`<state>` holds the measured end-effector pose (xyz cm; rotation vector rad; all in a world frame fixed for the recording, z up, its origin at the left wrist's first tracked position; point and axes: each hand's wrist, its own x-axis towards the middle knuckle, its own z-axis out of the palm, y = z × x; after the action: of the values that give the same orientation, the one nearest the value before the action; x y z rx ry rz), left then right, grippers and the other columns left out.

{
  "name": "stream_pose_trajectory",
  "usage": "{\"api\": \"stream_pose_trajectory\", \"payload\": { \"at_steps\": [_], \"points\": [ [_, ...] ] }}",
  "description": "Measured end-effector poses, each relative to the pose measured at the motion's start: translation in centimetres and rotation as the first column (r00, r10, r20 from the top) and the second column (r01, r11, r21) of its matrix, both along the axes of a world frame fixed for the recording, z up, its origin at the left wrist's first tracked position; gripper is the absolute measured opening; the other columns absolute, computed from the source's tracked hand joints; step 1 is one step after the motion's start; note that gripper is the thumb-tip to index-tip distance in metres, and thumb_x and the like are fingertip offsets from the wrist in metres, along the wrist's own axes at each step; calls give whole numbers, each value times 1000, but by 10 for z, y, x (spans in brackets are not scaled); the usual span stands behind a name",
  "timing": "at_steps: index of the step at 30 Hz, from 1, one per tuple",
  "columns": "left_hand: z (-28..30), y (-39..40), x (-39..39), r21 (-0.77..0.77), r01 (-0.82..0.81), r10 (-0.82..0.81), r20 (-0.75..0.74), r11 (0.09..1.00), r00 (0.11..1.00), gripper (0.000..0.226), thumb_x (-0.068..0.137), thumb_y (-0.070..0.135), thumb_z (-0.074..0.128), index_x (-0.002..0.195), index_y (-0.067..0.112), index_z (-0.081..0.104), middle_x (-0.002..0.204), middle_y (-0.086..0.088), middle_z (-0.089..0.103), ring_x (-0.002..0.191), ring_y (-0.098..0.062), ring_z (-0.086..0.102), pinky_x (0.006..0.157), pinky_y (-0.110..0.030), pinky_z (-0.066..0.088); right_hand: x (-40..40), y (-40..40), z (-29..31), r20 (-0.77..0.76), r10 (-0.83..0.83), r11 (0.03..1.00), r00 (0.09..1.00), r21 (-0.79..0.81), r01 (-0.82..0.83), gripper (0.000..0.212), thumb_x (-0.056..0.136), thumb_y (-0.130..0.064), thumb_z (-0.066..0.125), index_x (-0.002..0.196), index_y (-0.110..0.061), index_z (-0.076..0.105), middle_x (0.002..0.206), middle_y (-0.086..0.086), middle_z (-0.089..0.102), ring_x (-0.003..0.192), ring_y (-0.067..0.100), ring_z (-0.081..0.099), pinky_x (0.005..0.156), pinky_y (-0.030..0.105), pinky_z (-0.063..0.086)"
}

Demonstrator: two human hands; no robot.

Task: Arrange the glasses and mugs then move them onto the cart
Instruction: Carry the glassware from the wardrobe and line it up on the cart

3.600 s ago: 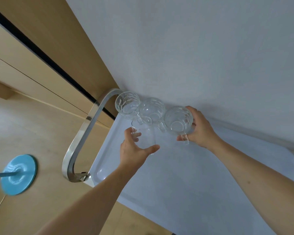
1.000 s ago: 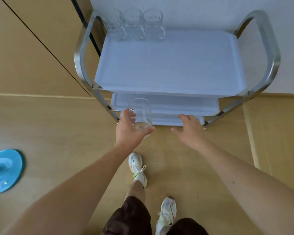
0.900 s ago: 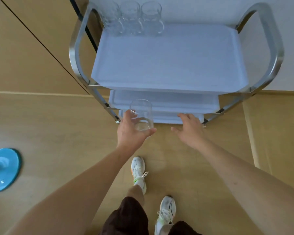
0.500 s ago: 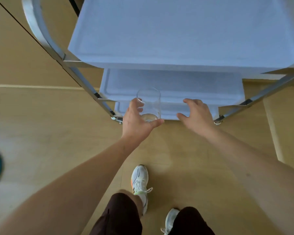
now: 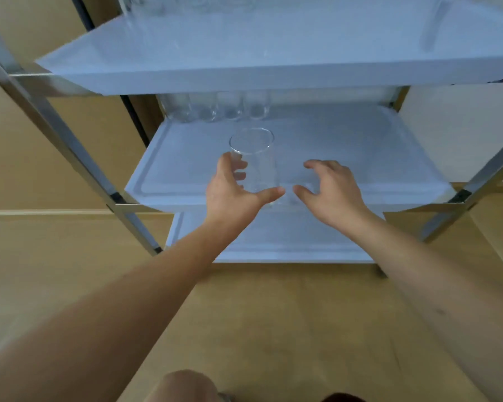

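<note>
The cart (image 5: 70,132) frame stands at left, its middle shelf (image 5: 360,158) carrying a row of glasses (image 5: 215,107) at the back. The left hand (image 5: 232,192) holds a glass (image 5: 254,161) upright over that shelf's front, grip wrapped round its lower wall, thumb in front, likely to slide it back beside the row. To its right the right hand (image 5: 331,190) hovers with a released grip, fingers spread, holding nothing, perhaps ready to steady the glass
</note>
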<state>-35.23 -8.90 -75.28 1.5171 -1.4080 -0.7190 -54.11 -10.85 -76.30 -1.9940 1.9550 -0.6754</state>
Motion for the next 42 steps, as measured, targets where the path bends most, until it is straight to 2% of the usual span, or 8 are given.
{"api": "stream_pose_trajectory", "payload": {
  "at_steps": [6,19,24,30,32,34,37,42],
  "points": [
    [-17,-34,-13,-54,2,-5,-72,999,997,87,59,42,97,129,27,47,119,14,58,109,-6,60,95,-39,54,-16,-8,-30,66,-40,997,997,-61,44,56,91,-40,67,140,-18,54,139,10,55,131,34,44,107,36,34],
    [-30,-92,-51,-110,68,-66,16,992,998,92,58,39,98,132,21,47,122,5,60,108,-13,61,97,-40,53,-37,-28,-28,14,-17,994,1000,-103,18,64,85,-41,73,141,-16,53,138,8,57,135,29,43,109,34,34],
    [-29,-103,-68,-106,121,-118,36,987,992,94,55,41,99,131,20,46,123,5,59,109,-12,60,96,-33,53,-32,-42,-31,135,-11,999,991,-37,16,84,73,-48,82,144,-17,49,141,6,55,137,26,45,108,39,40],
    [-29,-115,-68,-41,239,-232,126,970,964,99,59,50,94,138,23,40,127,7,54,118,-13,55,104,-36,48,-23,-65,-28,411,-28,996,911,-70,62,79,66,-32,91,135,-28,54,113,-16,57,110,10,60,94,25,47],
    [-28,-120,-53,21,308,-306,211,951,928,104,63,67,84,144,27,34,137,8,51,130,-15,48,109,-33,41,-20,-75,-32,453,-15,995,892,-82,58,82,62,-32,94,134,-29,54,114,-14,61,106,9,61,92,23,47],
    [-31,-126,-29,56,356,-354,325,933,877,104,68,86,55,151,29,28,151,6,43,141,-14,37,111,-31,32,-18,-86,-35,445,0,995,895,-90,44,83,63,-35,94,135,-28,53,116,-11,62,105,7,58,86,16,40],
    [-45,-142,5,61,333,-291,648,941,704,97,78,87,20,155,29,27,160,2,33,149,-19,23,120,-39,23,-17,-110,-40,400,-8,992,917,-111,57,90,61,-44,94,138,-26,51,121,-8,64,115,9,57,88,16,35],
    [-58,-156,11,129,242,-244,805,962,541,78,86,84,22,148,38,36,161,7,31,148,-19,24,119,-47,18,-13,-161,-43,347,-41,982,937,-159,102,88,61,-45,94,134,-17,54,125,1,64,121,21,57,98,26,41]
  ]
}}
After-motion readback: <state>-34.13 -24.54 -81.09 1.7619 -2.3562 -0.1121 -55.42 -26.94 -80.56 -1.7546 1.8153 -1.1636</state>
